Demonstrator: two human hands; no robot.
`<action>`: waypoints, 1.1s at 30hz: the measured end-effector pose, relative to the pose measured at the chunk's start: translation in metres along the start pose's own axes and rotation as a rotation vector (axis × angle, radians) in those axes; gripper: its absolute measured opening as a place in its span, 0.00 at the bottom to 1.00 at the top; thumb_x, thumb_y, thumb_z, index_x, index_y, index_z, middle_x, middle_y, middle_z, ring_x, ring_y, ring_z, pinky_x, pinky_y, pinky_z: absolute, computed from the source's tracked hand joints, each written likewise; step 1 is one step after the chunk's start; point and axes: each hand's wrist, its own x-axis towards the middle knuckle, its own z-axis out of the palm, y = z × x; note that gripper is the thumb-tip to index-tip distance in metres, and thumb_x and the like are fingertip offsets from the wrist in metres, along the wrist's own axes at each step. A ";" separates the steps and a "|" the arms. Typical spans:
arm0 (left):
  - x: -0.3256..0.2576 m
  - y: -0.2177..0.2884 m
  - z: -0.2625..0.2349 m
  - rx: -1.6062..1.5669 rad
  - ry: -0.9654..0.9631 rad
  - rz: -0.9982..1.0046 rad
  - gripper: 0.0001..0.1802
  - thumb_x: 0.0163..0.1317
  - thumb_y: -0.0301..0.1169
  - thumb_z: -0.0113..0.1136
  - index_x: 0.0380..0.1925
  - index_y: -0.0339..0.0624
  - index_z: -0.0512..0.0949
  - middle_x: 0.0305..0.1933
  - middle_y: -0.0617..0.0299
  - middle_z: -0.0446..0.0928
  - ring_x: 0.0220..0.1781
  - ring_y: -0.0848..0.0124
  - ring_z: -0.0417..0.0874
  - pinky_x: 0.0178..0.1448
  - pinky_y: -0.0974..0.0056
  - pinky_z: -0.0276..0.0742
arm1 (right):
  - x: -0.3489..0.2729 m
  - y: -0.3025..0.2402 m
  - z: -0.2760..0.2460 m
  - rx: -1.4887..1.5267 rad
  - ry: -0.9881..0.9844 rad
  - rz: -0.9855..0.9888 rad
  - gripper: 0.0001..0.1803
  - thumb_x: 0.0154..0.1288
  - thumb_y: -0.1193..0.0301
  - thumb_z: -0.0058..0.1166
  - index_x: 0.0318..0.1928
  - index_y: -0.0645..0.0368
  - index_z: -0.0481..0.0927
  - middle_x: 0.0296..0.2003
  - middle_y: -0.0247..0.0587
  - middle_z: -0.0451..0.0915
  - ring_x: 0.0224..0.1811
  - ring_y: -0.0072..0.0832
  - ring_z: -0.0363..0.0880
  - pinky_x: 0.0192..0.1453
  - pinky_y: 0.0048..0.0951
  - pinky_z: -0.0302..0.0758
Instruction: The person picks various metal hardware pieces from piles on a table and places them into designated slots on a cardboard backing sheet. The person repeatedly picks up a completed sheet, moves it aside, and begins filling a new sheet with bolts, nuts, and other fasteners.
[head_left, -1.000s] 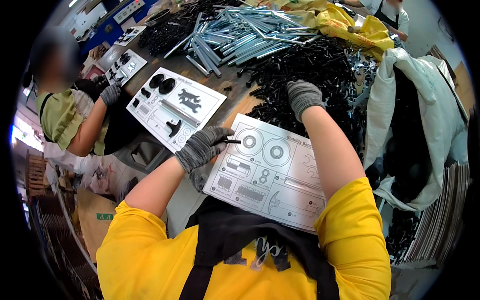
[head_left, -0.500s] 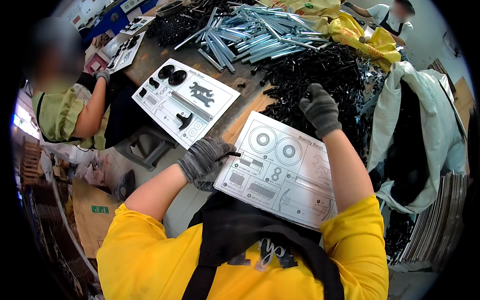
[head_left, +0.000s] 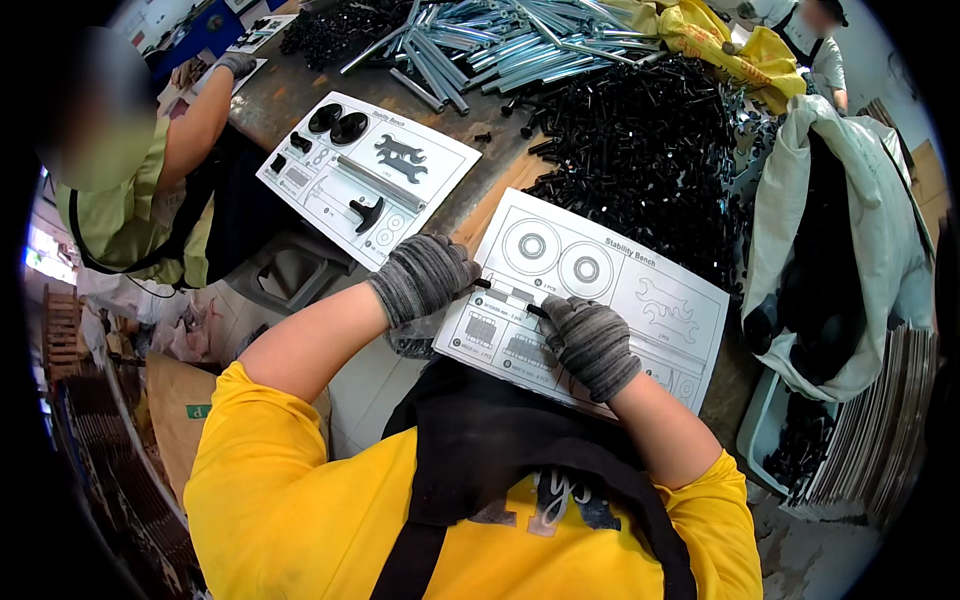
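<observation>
My left hand (head_left: 425,278), in a grey knit glove, is closed at the left edge of a white printed card (head_left: 650,285). A short black bolt (head_left: 483,283) sticks out from its fingertips. Over the card's lower middle, my right hand (head_left: 595,345), gloved alike, pinches another black bolt (head_left: 537,311) that points toward the left one. A gap separates the two bolts, and line drawings of parts lie beneath them. To the left, a second printed card (head_left: 455,165) carries two black discs (head_left: 348,128), flat wrenches (head_left: 400,157), a metal tube (head_left: 380,184) and a black T-shaped knob (head_left: 367,214).
Beyond my card spreads a heap of black bolts (head_left: 640,140), with silvery tubes (head_left: 500,45) behind it. A white sack (head_left: 870,180) stands at the right, near a yellow sack (head_left: 740,60). A co-worker's gloved hand (head_left: 237,65) is at the far left.
My right hand has come back from the bolt heap to above the card, now with a bolt in its fingers. The co-worker at the left has reached farther forward.
</observation>
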 end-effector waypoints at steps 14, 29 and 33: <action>0.027 0.009 -0.021 -0.252 -0.444 -0.138 0.14 0.57 0.38 0.49 0.30 0.40 0.78 0.26 0.52 0.78 0.32 0.59 0.80 0.38 0.58 0.74 | 0.017 -0.007 0.011 -0.111 -0.109 -0.038 0.14 0.57 0.66 0.44 0.38 0.64 0.71 0.27 0.46 0.78 0.28 0.39 0.79 0.32 0.37 0.75; 0.023 -0.002 -0.011 -0.330 -0.009 0.009 0.12 0.55 0.36 0.54 0.37 0.45 0.77 0.30 0.55 0.74 0.35 0.59 0.77 0.41 0.60 0.72 | 0.015 -0.002 0.004 -0.031 0.133 -0.037 0.15 0.56 0.60 0.50 0.37 0.59 0.74 0.28 0.45 0.77 0.29 0.41 0.77 0.34 0.37 0.74; 0.011 -0.001 0.011 -0.333 0.087 -0.027 0.14 0.54 0.36 0.55 0.41 0.46 0.76 0.32 0.54 0.73 0.34 0.59 0.76 0.41 0.60 0.73 | 0.000 0.004 0.007 0.015 0.102 -0.016 0.16 0.57 0.61 0.49 0.42 0.57 0.75 0.34 0.47 0.75 0.38 0.39 0.76 0.42 0.37 0.73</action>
